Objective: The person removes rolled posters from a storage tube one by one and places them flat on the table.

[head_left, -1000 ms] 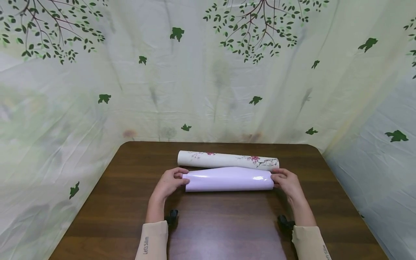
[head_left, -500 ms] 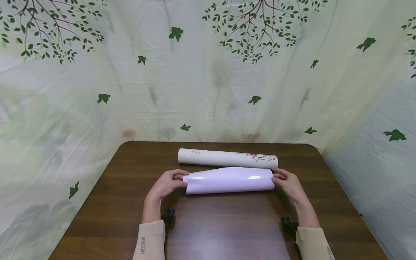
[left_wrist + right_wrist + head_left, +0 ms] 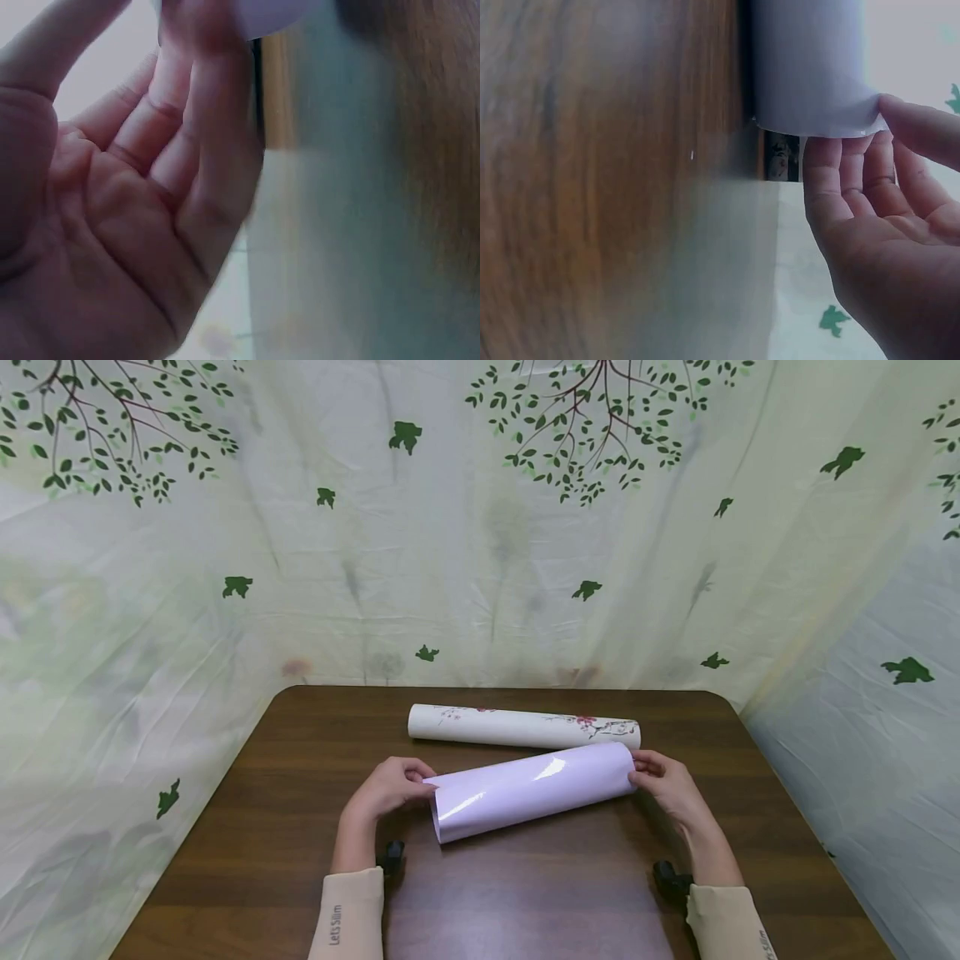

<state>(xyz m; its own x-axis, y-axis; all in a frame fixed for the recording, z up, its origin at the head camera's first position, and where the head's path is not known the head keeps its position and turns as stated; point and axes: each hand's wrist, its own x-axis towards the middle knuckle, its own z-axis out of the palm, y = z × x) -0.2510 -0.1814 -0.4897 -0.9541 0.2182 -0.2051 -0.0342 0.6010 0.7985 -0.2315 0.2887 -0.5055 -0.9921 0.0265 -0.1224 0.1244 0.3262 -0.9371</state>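
Observation:
A rolled glossy sheet (image 3: 536,789), pale lilac-white, lies slanted across the middle of the table, its left end nearer me. My left hand (image 3: 392,787) pinches the sheet's edge at that left end; in the left wrist view its fingers (image 3: 217,90) are bent and only a bit of the sheet (image 3: 274,15) shows. At the other end, my right hand (image 3: 670,787) grips the roll's rim. The right wrist view shows the thumb (image 3: 919,127) on the outside of the rolled sheet (image 3: 810,67) and fingertips tucked inside its end.
Just behind lies a second roll (image 3: 517,727), white with a printed blossom branch; its right part sits close to the glossy roll. Both are on a dark brown wooden table (image 3: 247,860). A leaf-printed curtain (image 3: 480,568) hangs behind the table's back edge.
The glossy roll's left end has swung toward me, so it now lies at a slant, with its open left end showing. The blossom roll has shifted slightly back from it.

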